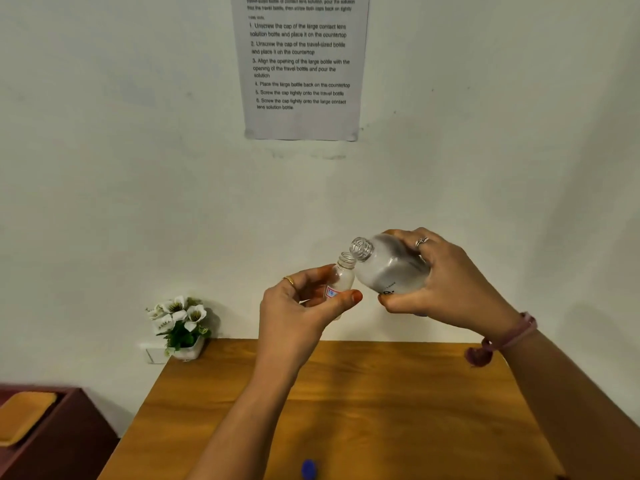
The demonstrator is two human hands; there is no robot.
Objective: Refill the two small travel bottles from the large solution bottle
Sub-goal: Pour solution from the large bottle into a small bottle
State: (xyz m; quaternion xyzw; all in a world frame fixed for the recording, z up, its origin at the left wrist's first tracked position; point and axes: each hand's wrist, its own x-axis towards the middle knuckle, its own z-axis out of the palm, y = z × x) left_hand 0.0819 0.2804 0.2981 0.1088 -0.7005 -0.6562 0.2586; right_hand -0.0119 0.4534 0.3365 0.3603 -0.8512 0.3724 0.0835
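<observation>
step: pouring, my guess | left hand [304,303] fingers curled round small bottle [341,278], upright, uncapped, held above desk [381,393] | right hand [446,282] fingers wrapped round large bottle [388,268], tipped, long axis slanting up-left | large mouth just above-right of small mouth, nearly touching | no stream visible

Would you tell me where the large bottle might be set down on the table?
Bare wood lies on the table between the forearms and right of the flower pot. It is tighter near the front edge, beside the blue cap.
</observation>
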